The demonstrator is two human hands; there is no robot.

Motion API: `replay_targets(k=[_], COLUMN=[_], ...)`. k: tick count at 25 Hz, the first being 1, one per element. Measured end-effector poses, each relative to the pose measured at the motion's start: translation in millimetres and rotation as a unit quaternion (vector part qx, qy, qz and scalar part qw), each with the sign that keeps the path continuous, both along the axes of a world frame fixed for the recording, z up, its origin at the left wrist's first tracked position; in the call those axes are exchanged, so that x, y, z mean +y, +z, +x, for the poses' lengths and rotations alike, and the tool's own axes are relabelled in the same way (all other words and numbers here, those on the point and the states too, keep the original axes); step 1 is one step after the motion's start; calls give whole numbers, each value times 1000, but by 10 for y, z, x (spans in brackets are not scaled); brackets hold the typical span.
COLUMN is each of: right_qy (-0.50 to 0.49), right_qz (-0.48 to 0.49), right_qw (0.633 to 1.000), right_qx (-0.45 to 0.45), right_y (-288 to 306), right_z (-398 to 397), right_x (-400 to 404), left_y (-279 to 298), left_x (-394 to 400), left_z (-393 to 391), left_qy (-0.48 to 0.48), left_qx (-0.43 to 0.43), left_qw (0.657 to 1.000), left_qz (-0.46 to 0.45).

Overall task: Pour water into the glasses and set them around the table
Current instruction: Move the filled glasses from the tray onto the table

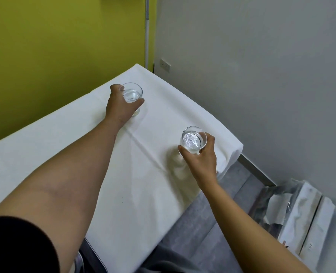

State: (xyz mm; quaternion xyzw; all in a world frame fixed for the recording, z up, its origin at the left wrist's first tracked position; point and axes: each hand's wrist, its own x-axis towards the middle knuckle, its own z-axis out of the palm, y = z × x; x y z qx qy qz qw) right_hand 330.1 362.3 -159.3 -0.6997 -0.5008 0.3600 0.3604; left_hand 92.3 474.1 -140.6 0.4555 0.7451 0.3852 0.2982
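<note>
Person at the near end of a table (68,138) covered in a white cloth, both bare arms stretched out over it.

Left hand (120,107), upper centre of the frame: fingers and thumb wrapped round the far glass (132,93), gripping its lower wall. Glass upright, clear, water in it. Base hidden behind the hand; cannot tell whether it rests on the cloth or sits just above it.

Right hand (201,156), right of centre: thumb and fingers closed round the near glass (193,139), also upright and holding water. A faint shadow on the cloth lies below and left of this glass, so it looks held just off the surface, near the table's right edge.

The two glasses are well apart, one toward the far left side of the table, the other toward the right edge.

Yellow-green wall (55,46) fills the upper left; grey wall (261,66) the upper right, with a white socket plate (164,65) near the table's far corner. Wrapped white package (305,213) on the floor, lower right. Dark sleeve (15,247) at lower left.
</note>
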Motion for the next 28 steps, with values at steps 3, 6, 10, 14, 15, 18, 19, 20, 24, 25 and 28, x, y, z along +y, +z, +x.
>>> replay_targets(k=[3, 6, 10, 14, 15, 18, 19, 20, 24, 25, 28], right_qy=[11, 14, 17, 23, 26, 40, 41, 42, 42, 42, 27], right_qz=[1, 1, 0, 0, -3, -11, -13, -16, -16, -14, -10], right_qw=[1000, 1000, 1000, 1000, 1000, 999, 999, 999, 998, 998, 999], right_qx=[-11, -15, -12, -5, -4, 1, 5, 10, 36, 36, 39], right_y=[-7, -22, -45, -86, -102, -132, -138, -145, -191, -206, -229], right_z=[-3, 6, 5, 21, 28, 50, 63, 76, 140, 155, 176], right_x=[10, 13, 12, 18, 20, 7, 5, 0, -69, -99, -246], left_y=[-28, -63, -98, -111, -108, -101, -97, -93, -46, -20, 80], left_x=[5, 5, 8, 9, 13, -7, -20, -40, -199, -268, -552], left_z=[-11, -21, -43, -35, -33, -23, -18, -13, 2, 19, 158], left_qy=[2, 1, 4, 10, 12, 21, 25, 31, 50, 58, 87], left_qx=[-2, -7, -16, -24, -23, -20, -24, -28, -34, -37, -60], left_qw=[1000, 1000, 1000, 999, 999, 999, 999, 999, 998, 998, 994], left_qz=[2, 10, 16, 18, 18, 21, 22, 22, 9, 7, 15])
